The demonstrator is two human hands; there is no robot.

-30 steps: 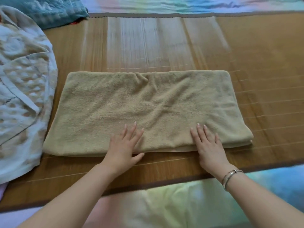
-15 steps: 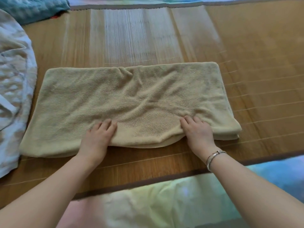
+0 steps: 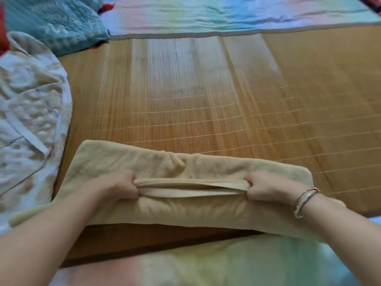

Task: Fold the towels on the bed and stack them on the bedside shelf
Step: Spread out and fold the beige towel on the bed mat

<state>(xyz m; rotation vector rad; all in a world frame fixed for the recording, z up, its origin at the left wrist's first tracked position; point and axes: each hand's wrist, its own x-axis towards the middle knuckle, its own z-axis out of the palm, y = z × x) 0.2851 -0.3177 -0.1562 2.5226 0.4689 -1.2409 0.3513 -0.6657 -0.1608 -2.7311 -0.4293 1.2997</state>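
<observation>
A beige towel point(image 3: 156, 162), folded lengthwise, lies across the near part of the bamboo mat point(image 3: 226, 104). My left hand point(image 3: 120, 187) grips the towel's near edge left of centre, fingers curled round the bunched layers. My right hand point(image 3: 266, 189), with a bracelet on its wrist, grips the same edge further right. The edge is lifted off the mat and stretched taut between the two fists, and the towel's lower part hangs toward me. The bedside shelf is out of view.
A pale patterned blanket point(image 3: 26, 120) is heaped at the left. A teal quilted cloth point(image 3: 55, 19) lies at the far left corner. A pastel rainbow sheet point(image 3: 226, 13) shows beyond the mat and at the near edge.
My hands went from lying flat on the towel's near edge to curling round it and lifting it. The near edge now rises toward the far edge.
</observation>
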